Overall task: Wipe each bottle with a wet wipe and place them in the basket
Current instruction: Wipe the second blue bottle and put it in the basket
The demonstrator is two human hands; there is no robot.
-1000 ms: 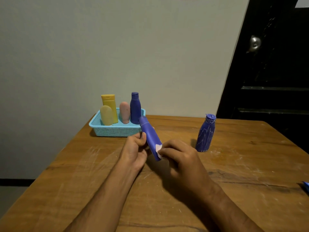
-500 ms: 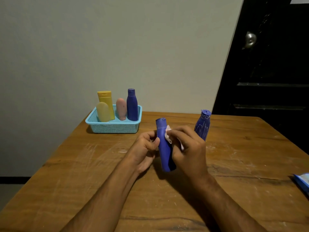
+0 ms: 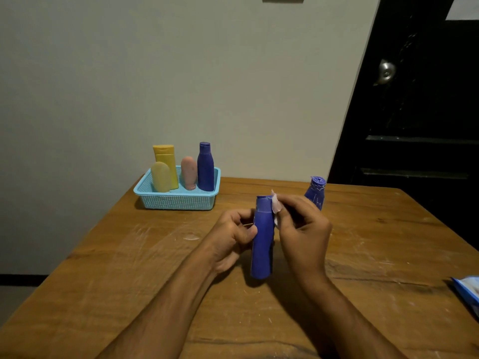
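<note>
A blue bottle (image 3: pixel 262 239) stands nearly upright above the wooden table (image 3: pixel 129 268), held at its side by my left hand (image 3: pixel 230 239). My right hand (image 3: pixel 302 229) pinches a white wet wipe (image 3: pixel 275 206) against the bottle's upper right side near the cap. A second blue bottle (image 3: pixel 316 193) with white streaks stands behind my right hand, partly hidden. The light blue basket (image 3: pixel 176 202) at the table's far left holds a yellow bottle (image 3: pixel 166 159), a pale yellow bottle (image 3: pixel 160 177), a pink bottle (image 3: pixel 188 173) and a dark blue bottle (image 3: pixel 205 167).
A blue wet wipe pack (image 3: pixel 467 291) lies at the table's right edge, cut off by the frame. A pale wall is behind the table and a dark door (image 3: pixel 414 99) stands at the right.
The held bottle went from tilted toward the basket to nearly upright. My right hand moved the wipe from the bottle's bottom end up to near the cap.
</note>
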